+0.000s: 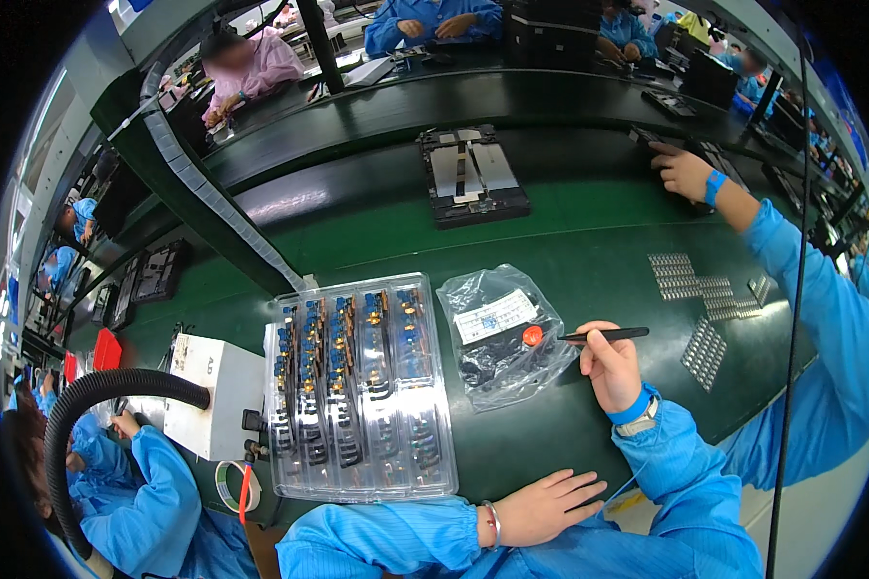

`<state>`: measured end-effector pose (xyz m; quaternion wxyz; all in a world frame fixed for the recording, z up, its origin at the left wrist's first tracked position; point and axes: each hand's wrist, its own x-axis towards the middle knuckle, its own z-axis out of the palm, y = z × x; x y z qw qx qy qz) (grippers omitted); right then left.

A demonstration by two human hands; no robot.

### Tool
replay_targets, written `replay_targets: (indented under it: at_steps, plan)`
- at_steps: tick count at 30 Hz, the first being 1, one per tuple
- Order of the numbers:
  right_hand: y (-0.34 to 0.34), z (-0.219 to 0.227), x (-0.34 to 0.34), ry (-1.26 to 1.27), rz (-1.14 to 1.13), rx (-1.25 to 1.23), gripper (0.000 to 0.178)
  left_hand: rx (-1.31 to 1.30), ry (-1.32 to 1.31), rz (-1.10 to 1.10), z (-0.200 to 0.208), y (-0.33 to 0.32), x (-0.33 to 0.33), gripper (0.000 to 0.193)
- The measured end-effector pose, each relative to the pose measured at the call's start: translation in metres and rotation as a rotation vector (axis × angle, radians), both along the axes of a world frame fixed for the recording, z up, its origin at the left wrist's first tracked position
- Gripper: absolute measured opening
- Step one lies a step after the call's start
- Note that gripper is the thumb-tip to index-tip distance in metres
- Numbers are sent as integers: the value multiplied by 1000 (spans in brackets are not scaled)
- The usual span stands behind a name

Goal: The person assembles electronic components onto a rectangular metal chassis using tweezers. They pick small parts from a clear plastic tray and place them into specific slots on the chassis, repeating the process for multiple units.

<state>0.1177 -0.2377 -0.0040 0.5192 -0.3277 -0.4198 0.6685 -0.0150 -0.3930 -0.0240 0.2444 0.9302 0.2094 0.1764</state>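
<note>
My right hand (612,372), a blue band at its wrist, grips black tweezers (616,334) whose tips point left. They reach the edge of a clear plastic bag (492,372) that bears a white label and a round red sticker and has dark contents. Fingers stretched out, my left hand (543,509) lies flat at the table's near edge and holds nothing. Left of the bag, a clear compartment tray (451,473) carries rows of small blue, gold and black cable-like parts.
A tablet-like device (473,179) with its inside exposed lies farther back. Sheets of small silvery pieces (705,355) lie at right. A co-worker's hand (684,174) touches a dark device at far right. A white box (212,396) with a black hose (97,386) stands left, near a tape roll (232,485).
</note>
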Motion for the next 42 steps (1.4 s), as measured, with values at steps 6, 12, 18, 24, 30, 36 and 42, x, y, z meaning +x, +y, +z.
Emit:
replay_targets:
  at_steps: [6,12,18,24,30,36,42]
  plan:
    - [-9,2,-5,16,43,78,17,-487,-388,226,16,11,1,32]
    - [-67,25,-19,208,146,31,19,-687,-1165,791,20,16,11,46]
    - [-93,27,-25,448,276,-24,23,-656,-1254,729,47,22,25,61]
    - [-80,25,-28,496,188,-70,27,-607,-1253,816,55,51,28,52]
    - [-84,21,-30,525,166,-138,28,-611,-1280,868,49,58,29,43]
    - [-96,31,8,253,300,-392,44,-599,-1368,926,60,52,16,38]
    - [41,67,89,106,-311,95,38,-321,-1338,914,56,41,5,36]
